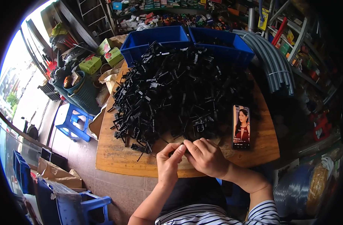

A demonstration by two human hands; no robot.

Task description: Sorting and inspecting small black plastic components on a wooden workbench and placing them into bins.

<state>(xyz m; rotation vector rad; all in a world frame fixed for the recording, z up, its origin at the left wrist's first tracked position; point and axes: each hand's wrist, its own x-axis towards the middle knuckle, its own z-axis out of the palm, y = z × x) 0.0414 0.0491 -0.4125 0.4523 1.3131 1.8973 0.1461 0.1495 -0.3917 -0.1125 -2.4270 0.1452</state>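
Near the front edge of the wooden table, my left hand (167,164) and my right hand (208,158) meet, fingertips pinched together. Between them is a small black part (172,153), mostly covered by my fingers, so its exact shape is hidden. Just beyond my hands spreads a large heap of small black plastic parts (179,90), many with thin straight arms. A few loose black parts (138,147) lie at the heap's near left edge, close to my left hand.
The wooden table (115,161) carries a phone (241,127) showing a person on its screen, right of the heap. Two blue bins (155,37) stand at the far edge. Grey hoses (272,60) curve at the right. Blue stools (72,122) stand at the left.
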